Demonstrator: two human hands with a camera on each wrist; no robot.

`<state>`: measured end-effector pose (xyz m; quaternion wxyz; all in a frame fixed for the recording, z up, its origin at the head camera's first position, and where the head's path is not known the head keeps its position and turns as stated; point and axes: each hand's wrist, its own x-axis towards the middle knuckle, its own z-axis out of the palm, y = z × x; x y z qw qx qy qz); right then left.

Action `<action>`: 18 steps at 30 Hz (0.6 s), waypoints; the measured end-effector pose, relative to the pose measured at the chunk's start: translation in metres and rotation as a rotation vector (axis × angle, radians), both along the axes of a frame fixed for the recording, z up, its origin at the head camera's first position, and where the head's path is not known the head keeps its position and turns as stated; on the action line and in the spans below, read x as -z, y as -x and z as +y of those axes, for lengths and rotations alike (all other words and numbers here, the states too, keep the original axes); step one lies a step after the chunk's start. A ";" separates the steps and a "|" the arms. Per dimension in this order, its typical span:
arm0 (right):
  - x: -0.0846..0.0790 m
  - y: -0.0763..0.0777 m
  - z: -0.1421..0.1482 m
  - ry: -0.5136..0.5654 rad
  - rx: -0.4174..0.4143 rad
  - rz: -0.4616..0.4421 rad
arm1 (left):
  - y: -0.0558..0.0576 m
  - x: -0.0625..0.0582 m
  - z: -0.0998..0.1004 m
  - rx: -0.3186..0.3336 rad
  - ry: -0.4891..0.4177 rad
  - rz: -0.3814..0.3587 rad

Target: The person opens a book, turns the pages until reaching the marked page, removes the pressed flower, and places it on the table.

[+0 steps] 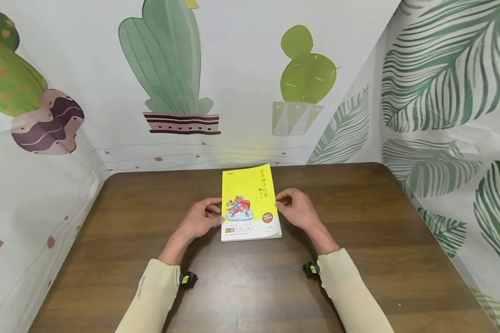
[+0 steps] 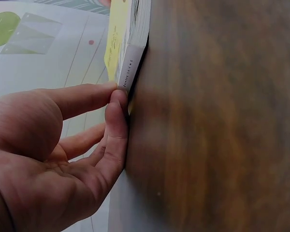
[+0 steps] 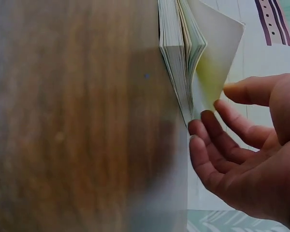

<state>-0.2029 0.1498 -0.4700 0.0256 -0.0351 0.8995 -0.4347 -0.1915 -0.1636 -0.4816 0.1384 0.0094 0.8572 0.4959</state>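
A yellow paperback book (image 1: 246, 185) with a white lower band and a cartoon figure lies on the table, front cover up. At its left side, my left hand (image 1: 197, 218) holds the spine (image 2: 130, 66), thumb at the cover edge and fingertips against the side. My right hand (image 1: 302, 210) is at the opposite edge, pinching the front cover (image 3: 220, 36) between thumb and forefinger. In the right wrist view that cover stands raised from the pages (image 3: 172, 31), and some leaves fan apart. The other right fingertips sit by the page edges.
The brown wooden table (image 1: 250, 286) has its back edge against a wall sheet (image 1: 246, 69) printed with cacti and leaves. Black straps with small devices (image 1: 188, 280) are on both wrists, by the cream sleeves (image 1: 154, 286).
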 end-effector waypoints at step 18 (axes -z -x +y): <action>-0.012 -0.016 -0.026 0.201 -0.070 0.143 | -0.001 0.002 0.001 -0.019 0.030 -0.001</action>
